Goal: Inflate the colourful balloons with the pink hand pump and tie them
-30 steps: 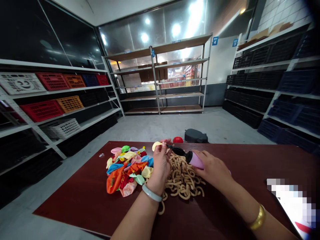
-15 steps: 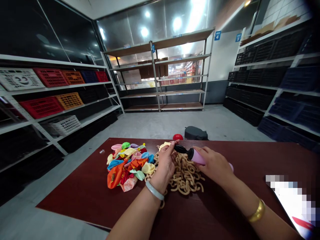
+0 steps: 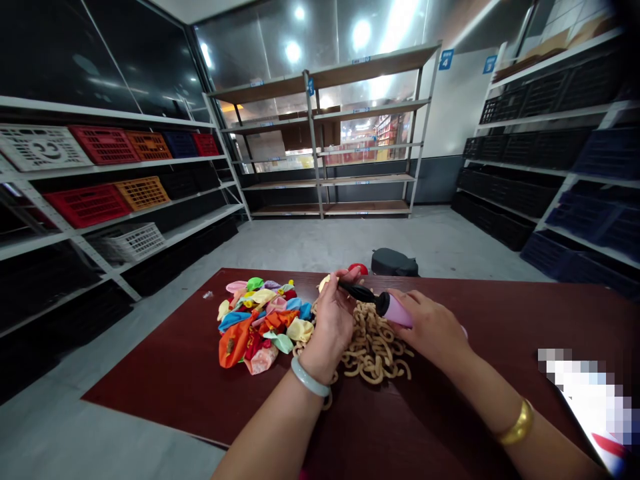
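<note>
My right hand is wrapped round the pink barrel of a hand balloon pump, whose black nozzle points left. My left hand is closed at the nozzle's tip, pinching a pale yellow balloon that shows only in part behind the fingers. Under both hands lies a heap of tan, curled, tube-like pieces. To the left of my left hand spreads a pile of limp, uninflated balloons in many colours.
The dark red table carries a blurred-out white item at the right. A small clear scrap lies near the left edge. Beyond the far edge are a red round object and a dark grey padded item. Shelves with crates line the sides.
The view has shifted slightly. My left hand's fingers have moved closer round the nozzle tip, and less of the pale yellow balloon shows. My right hand keeps its hold on the pump.
</note>
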Motion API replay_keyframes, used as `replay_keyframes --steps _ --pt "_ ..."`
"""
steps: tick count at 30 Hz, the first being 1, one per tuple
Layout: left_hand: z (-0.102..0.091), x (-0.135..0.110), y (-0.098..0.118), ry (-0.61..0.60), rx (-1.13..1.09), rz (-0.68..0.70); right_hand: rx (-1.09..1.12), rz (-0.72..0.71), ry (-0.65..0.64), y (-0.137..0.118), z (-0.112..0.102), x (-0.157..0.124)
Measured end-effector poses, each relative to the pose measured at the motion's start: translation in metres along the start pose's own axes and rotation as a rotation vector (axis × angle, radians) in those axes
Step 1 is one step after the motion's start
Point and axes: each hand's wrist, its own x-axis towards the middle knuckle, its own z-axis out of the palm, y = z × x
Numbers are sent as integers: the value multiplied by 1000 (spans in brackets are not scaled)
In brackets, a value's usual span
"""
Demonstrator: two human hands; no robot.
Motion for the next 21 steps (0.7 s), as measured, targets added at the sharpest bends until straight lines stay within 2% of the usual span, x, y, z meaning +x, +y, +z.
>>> replay_keyframes --steps 5,9,15,21 --pt "0 3 -3 46 9 86 10 -11 -20 -1 -1 0" --pt "1 1 -8 56 115 103 30 -9 -27 2 -2 0" --pt "6 -10 -15 3 218 89 56 -54 12 3 -2 0" --pt "8 -10 -6 -3 202 119 55 -16 -4 -4 -3 0"
